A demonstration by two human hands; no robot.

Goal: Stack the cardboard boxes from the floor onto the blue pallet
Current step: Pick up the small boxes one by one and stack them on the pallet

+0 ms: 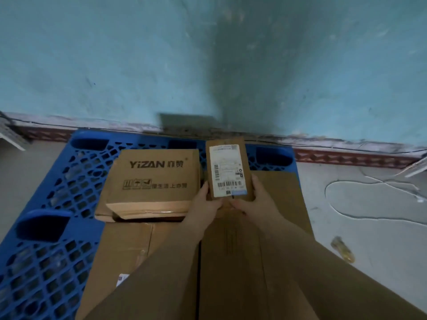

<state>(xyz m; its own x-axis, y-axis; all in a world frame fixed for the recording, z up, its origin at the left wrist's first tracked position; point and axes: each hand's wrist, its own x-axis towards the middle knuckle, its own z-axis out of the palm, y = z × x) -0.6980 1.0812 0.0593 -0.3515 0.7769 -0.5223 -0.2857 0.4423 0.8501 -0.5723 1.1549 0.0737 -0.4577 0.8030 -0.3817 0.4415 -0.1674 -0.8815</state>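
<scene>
Peeling turquoise wall (115,65) is filling the background, with the blue pallet (57,204) lying flat against its base. Both hands are holding a small labelled box (227,169) over the pallet's far side: the left hand (204,199) and the right hand (254,199) are curling their fingers round its near corners. Just left of it, a YIZAN box (152,181) is sitting on the pallet; beneath the small box, a long box (277,204) is lying, perhaps touching it.
</scene>
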